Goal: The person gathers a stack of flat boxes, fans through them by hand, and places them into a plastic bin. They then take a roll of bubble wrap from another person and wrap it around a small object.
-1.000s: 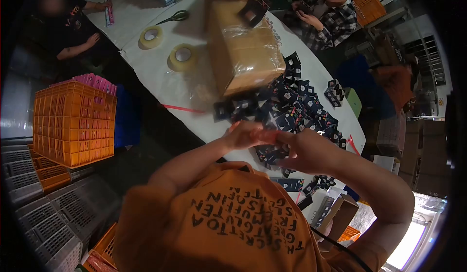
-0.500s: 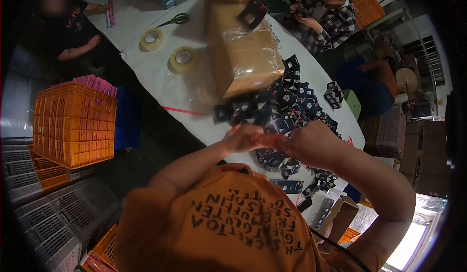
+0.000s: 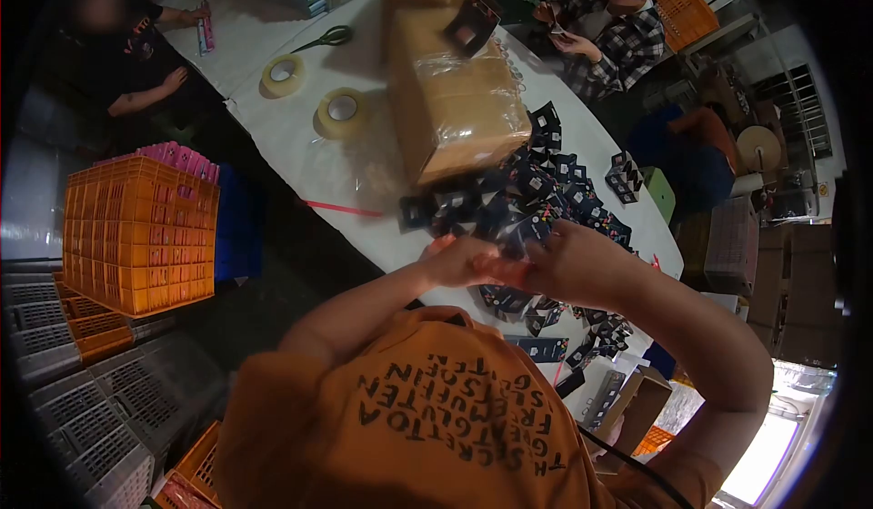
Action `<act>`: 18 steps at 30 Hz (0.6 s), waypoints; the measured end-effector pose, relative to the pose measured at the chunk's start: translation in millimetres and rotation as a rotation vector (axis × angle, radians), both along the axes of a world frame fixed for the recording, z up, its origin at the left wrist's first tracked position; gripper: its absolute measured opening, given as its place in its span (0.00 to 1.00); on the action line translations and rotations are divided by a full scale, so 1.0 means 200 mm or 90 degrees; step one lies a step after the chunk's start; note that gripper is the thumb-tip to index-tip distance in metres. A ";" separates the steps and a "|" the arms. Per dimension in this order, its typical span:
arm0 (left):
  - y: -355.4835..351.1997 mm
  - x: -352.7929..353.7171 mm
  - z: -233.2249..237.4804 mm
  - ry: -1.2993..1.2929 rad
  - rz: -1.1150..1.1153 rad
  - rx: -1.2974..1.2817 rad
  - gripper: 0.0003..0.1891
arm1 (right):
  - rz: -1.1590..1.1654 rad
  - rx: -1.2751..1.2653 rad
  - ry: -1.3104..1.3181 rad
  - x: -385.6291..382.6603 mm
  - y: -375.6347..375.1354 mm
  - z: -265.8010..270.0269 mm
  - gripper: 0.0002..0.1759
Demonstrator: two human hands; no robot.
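My left hand (image 3: 455, 260) and my right hand (image 3: 577, 268) meet in front of my chest, over the near edge of the pile. Fingers of both are curled and pressed together, partly blurred. What sits between them is hidden. Just beyond lies a heap of small black printed card packs (image 3: 546, 191), some with coloured dots. Nearest to my left hand are several dark packs (image 3: 436, 209) at the heap's left end. A large taped cardboard box (image 3: 468, 100) stands behind the heap, with a black pack (image 3: 473, 25) on top.
Two tape rolls (image 3: 342, 113) and green-handled scissors (image 3: 335, 36) lie on the white table (image 3: 264, 136). A red strip (image 3: 344, 209) is near its left edge. Orange crates (image 3: 136, 236) stand at left. Other people (image 3: 627, 36) work across the table and at left.
My right hand has shifted slightly and its fingers have turned a little; my left hand stays nearly in place. Across the table, the person in a checked shirt has moved their hands slightly.
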State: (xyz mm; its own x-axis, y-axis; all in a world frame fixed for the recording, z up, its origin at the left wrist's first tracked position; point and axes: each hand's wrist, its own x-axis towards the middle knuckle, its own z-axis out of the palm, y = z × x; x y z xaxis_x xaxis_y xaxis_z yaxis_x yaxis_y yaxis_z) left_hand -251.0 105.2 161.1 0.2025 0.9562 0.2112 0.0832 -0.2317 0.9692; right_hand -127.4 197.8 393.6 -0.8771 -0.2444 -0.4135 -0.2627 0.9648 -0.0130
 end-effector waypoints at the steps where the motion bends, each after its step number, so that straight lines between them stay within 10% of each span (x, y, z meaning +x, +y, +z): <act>1: 0.01 0.01 -0.04 -0.001 -0.001 0.000 0.15 | -0.001 0.000 -0.001 0.01 -0.02 0.01 0.11; 4: 0.01 0.04 -0.10 0.036 0.181 0.038 0.14 | -0.736 -0.394 -0.310 -0.04 -0.13 0.07 0.20; 8: 0.01 0.05 -0.06 0.033 0.225 0.147 0.14 | -0.743 -0.548 -0.159 -0.03 -0.16 -0.04 0.18; 10: 0.02 0.01 -0.04 0.083 0.135 0.030 0.14 | -0.399 -0.155 -0.123 -0.02 -0.08 -0.13 0.12; 14: 0.03 -0.04 0.07 0.090 -0.067 -0.016 0.17 | 0.033 -0.105 0.089 0.00 0.05 -0.11 0.08; 18: 0.02 -0.03 0.00 -0.099 -0.113 -0.077 0.16 | 0.047 -0.041 0.009 0.01 0.04 -0.01 0.07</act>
